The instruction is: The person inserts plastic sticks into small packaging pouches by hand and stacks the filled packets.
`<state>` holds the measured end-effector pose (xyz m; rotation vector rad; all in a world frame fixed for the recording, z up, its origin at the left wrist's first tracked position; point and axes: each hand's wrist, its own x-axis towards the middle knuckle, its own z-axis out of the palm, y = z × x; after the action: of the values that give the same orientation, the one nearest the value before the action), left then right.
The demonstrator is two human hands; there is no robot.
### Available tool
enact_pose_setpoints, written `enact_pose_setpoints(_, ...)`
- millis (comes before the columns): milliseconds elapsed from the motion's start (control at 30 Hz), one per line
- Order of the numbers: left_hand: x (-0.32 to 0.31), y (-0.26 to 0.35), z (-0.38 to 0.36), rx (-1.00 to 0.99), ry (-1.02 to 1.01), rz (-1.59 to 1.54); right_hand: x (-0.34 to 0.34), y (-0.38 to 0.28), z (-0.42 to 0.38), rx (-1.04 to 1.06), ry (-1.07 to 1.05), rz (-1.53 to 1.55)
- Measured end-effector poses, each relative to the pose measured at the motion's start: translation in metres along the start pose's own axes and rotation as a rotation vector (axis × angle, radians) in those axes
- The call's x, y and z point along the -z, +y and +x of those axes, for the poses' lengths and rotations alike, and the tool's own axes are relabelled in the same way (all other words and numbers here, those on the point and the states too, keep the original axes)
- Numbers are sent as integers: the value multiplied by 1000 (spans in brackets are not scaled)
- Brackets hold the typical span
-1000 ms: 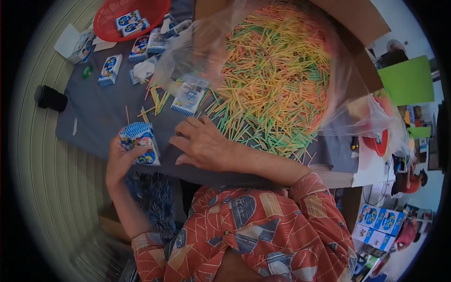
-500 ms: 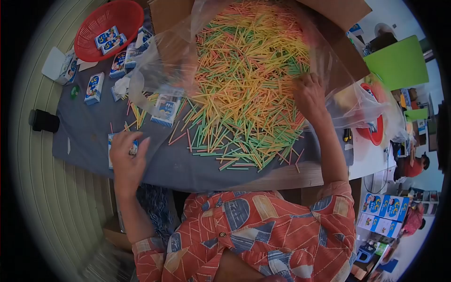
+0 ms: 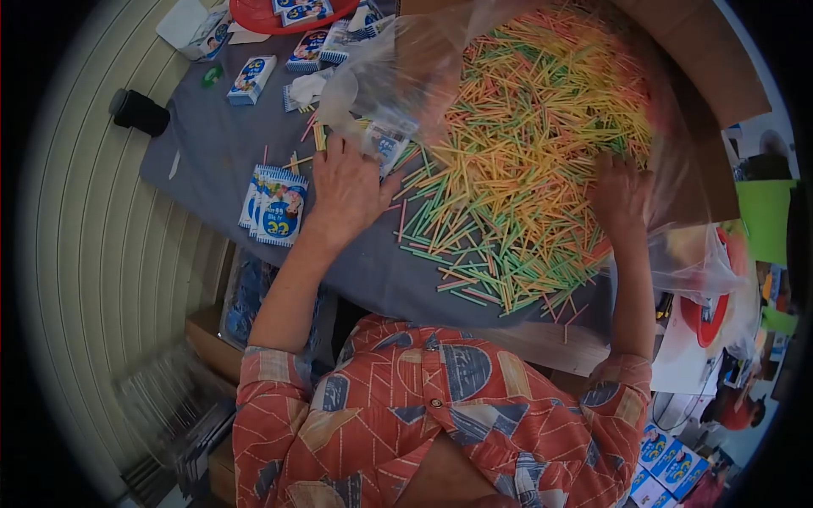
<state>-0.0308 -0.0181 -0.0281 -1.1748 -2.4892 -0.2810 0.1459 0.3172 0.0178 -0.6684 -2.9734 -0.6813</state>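
A large heap of thin straw-like sticks (image 3: 525, 169) in yellow, green, orange and pink spreads out of a clear plastic bag (image 3: 385, 63) onto the dark cloth. My left hand (image 3: 347, 195) is over the cloth, fingers stretched and apart, beside a blue-and-white packet (image 3: 388, 146) and a few loose sticks. Just left of it, several flat printed packets (image 3: 278, 207) overlap in a small stack. My right hand (image 3: 622, 199) rests on the right side of the heap, its fingers bent loosely among the sticks. The fingertips are partly hidden there.
A cardboard box (image 3: 711, 59) surrounds the bag. A red basket (image 3: 292, 24) with packets stands at the back left, with more packets (image 3: 251, 80) in front. A black cylinder (image 3: 138, 113) lies by the slatted wall. Another red container (image 3: 710, 317) is at right.
My left hand has moved away from the stack of packets, rightward and farther back, uncovering the stack. My right hand stays at the heap's right side. The whole view has shifted.
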Motion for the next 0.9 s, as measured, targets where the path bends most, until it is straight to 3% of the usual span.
enact_pose_setpoints(67, -11, 2, 7, 32, -220, -5, -1, -1, 3, 29, -74, -53)
enact_pose_setpoints(267, -21, -7, 8, -12, -217, -119, 8, 5, -12, 152, 195, -83)
enact_pose_setpoints(367, -25, -13, 0, -60, -187, -118, 24, -1, -15, 130, 86, -12)
enact_pose_setpoints(467, -15, -11, -1, -64, -220, -51, 0, -11, -6, 152, 102, -34)
enact_pose_setpoints(500, -17, -7, 2, -103, -133, 12, -12, -17, -3, 177, 114, -12)
enact_pose_setpoints(567, -27, -3, 6, -128, -48, 93, -29, -24, 3, 178, 283, -477)
enact_pose_setpoints(633, -45, 0, 5, -201, 16, 300, -24, -30, 4, 179, 318, -495)
enact_pose_setpoints(700, -55, -1, 3, -167, 5, 312, -22, -30, 2, 168, 347, -524)
enact_pose_setpoints(767, -58, -1, 1, -142, 15, 310, -29, -22, 7, 170, 308, -161)
enact_pose_setpoints(833, -56, -11, -1, -189, 124, 134, -23, -13, 8, 123, 238, -42)
enact_pose_setpoints(900, -53, -12, -5, -207, 141, 149, -22, -7, 5, 75, 169, 83)
